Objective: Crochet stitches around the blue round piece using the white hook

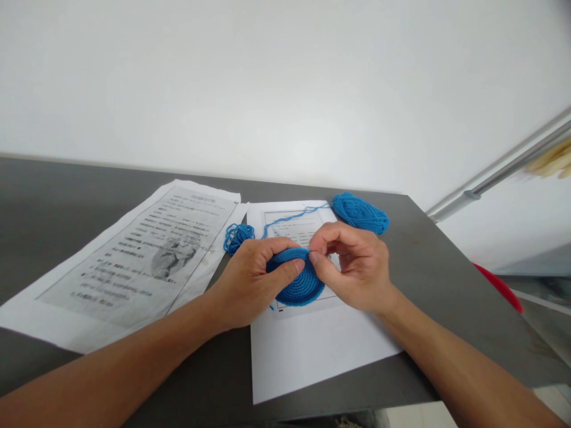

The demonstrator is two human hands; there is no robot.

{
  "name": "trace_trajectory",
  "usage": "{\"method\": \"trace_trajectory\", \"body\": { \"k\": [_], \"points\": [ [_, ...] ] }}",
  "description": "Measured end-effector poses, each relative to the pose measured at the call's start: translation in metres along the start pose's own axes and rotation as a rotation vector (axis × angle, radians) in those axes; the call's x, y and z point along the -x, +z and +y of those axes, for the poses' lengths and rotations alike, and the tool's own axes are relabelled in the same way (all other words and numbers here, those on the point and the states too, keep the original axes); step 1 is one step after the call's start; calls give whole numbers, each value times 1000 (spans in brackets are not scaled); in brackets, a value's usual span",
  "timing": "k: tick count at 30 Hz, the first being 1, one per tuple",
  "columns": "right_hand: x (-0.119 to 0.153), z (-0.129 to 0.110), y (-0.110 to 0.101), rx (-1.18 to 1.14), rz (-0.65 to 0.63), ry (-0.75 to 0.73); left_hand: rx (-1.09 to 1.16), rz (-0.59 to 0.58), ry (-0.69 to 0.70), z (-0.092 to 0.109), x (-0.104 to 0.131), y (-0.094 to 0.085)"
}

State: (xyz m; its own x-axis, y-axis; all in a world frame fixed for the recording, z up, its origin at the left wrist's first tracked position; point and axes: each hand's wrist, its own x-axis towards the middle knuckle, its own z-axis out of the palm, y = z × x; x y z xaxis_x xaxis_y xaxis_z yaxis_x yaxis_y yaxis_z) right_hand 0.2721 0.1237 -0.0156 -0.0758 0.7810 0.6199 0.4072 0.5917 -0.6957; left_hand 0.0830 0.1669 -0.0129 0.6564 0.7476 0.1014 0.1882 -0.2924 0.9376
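Note:
A round blue crochet piece (300, 289) with ringed stitches is held above a printed sheet. My left hand (256, 276) grips its left side, thumb on the face and fingers behind. At its upper right edge, the thumb and index finger of my right hand (354, 261) pinch together; what is between them is too small to make out. Blue yarn (292, 218) runs from behind my left hand to a skein of blue yarn (360, 213) beyond my right hand. A loose bundle of blue yarn (238, 236) lies just past my left hand.
Under my hands lies a printed white sheet (307, 356). A larger creased sheet with text and a grey picture (134, 261) is at the left. The dark grey table (446, 291) meets a white wall; a red object (497, 287) shows beyond its right edge.

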Motion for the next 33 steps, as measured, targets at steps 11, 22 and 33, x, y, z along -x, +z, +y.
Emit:
{"method": "trace_trajectory", "body": {
  "k": [11, 22, 33],
  "points": [
    [0, 0, 1, 14, 5, 6, 11, -8, 5, 1, 0, 1],
    [0, -1, 0, 26, -8, 4, 19, -17, 15, 1, -1, 1],
    [1, 1, 0, -13, -22, 6, 20, -18, 42, 0, -1, 1]
  ]
}}
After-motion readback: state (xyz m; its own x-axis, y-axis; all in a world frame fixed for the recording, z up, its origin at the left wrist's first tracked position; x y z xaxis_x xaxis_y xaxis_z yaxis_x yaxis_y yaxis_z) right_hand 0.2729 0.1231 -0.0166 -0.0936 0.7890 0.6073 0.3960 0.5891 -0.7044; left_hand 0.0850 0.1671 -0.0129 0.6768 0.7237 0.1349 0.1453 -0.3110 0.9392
